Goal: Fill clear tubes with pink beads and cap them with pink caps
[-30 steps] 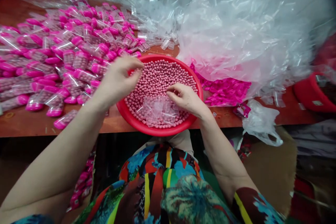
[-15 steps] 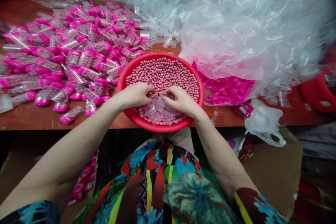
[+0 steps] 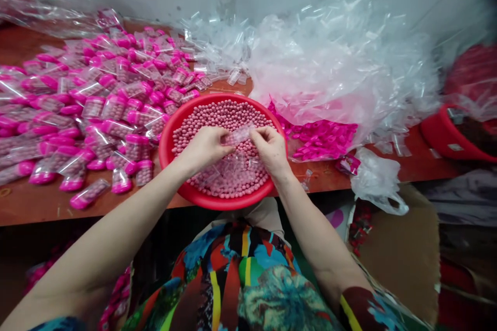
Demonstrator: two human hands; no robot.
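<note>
- Clock directions are taken from the middle of the red basin, which sits near the front edge of the surface.
- The left hand reaches over the rim from eight o'clock, its thumb and fingers almost together at the near end of a clear tube.
- The right hand reaches in from four o'clock, thumb and forefinger pinched at the tube's other end.
- The tube lies above the basin, between the hands, slightly toward one o'clock; whether it has anything inside is too blurred to tell.
- Pink beads fill the basin, and loose clear pieces lie on them toward six o'clock.
- At ten o'clock spreads a big heap of bead-filled containers with bright pink caps; a single container lies apart between eight and nine.
- At twelve o'clock is a pile of clear tubes.
- At two o'clock stands a large clear plastic bag, with bright pink pieces at three.
- Farther toward three lie a small pink packet, its print too small to read, and a crumpled white bag.
- Farthest at three is a red bucket bearing a pale label, its writing illegible.
</note>
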